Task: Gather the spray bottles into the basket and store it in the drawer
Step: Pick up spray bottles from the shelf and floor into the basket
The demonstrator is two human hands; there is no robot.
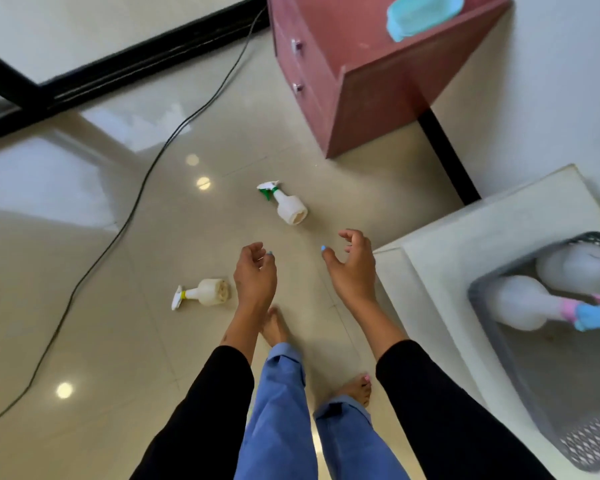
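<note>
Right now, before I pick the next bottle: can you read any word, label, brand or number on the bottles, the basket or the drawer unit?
No readable text anywhere in this view.
Green-nozzle spray bottle on the floor: plain white body, no label visible.
Yellow-collar spray bottle on the floor: no label visible.
Two bottles in the grey basket: blurred, no print can be made out.
Reddish drawer unit: no markings.

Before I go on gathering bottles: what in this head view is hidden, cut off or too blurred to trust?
- Basket: right side cut off by the frame edge; any further bottles there are unseen.
- Bottles in basket: motion-blurred, and their spray heads run off the edge.
- Cabinet: seen from above at an angle, so drawer contents are hidden.
- Blue dish: cropped by the top edge.
- Yellow-collared bottle: base partly behind the left hand.
</note>
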